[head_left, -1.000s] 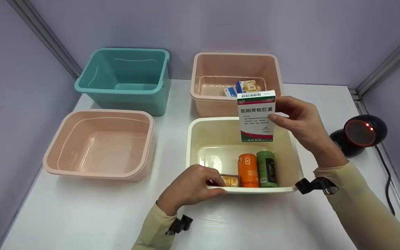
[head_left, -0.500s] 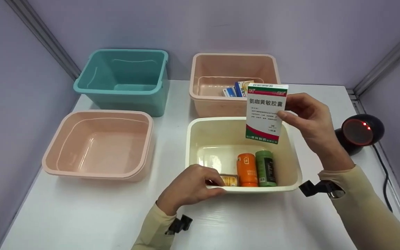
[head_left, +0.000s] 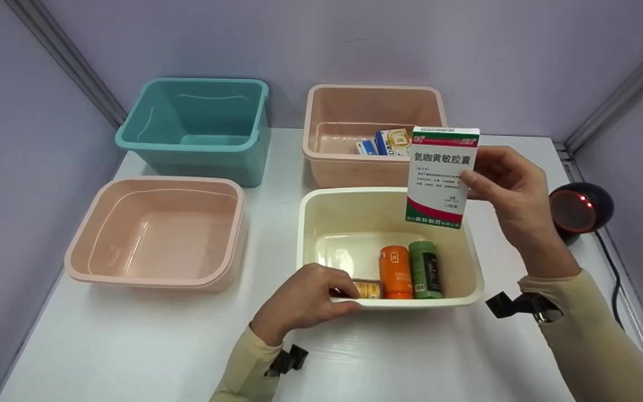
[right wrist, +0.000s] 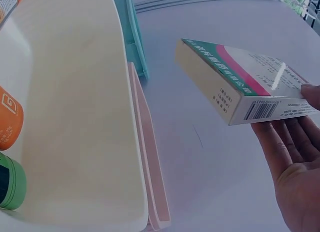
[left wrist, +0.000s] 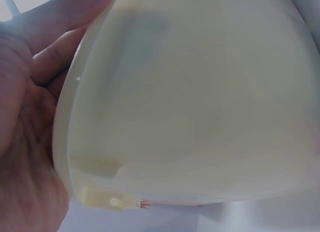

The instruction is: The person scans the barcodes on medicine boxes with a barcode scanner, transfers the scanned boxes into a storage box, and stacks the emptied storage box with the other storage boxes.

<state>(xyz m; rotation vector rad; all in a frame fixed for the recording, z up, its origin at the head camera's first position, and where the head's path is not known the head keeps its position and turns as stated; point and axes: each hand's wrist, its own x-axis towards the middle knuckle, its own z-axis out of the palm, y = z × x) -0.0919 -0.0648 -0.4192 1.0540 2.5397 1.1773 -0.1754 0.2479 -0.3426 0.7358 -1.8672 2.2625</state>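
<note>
Right grip (head_left: 508, 190) holding medicine box (head_left: 441, 176), white table (head_left: 132, 340)

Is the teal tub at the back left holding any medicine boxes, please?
No, the head view shows the teal tub bare inside, while small boxes lie in the pink tub beside it.

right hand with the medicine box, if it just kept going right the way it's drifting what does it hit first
Most likely the black barcode scanner, which stands on the table just right of the right hand holding the medicine box. Depth is unclear, so the hand might pass above it.

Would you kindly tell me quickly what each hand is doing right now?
Left hand: grips the near rim of the cream bin.
Right hand: holds the medicine box upright.
</note>
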